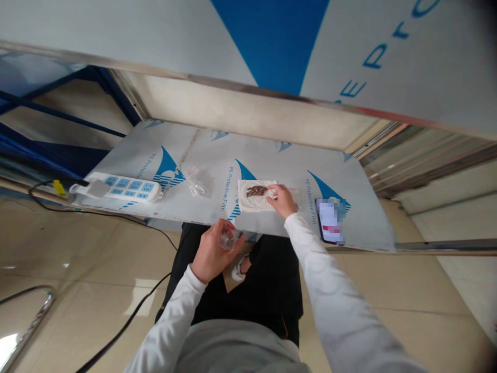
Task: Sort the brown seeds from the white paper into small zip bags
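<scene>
My left hand (217,247) is closed round a small clear plastic cup (228,238), just off the front edge of the shelf. Something small and dark shows by that hand's fingertips; I cannot make out what it is. On the shelf lies a white paper towel (248,205) with a small heap of thin brown pieces (256,191) on it. My right hand (282,201) reaches over the towel's right side, thumb and fingertips pinched at the edge of the heap. What sits between those fingertips is too small to tell.
A white power strip (134,188) with a black cable lies on the left of the film-covered shelf (209,155). Near it is a clear plastic bag (200,184). A phone (330,221) rests at the right front edge. Another panel (155,41) overhangs the shelf.
</scene>
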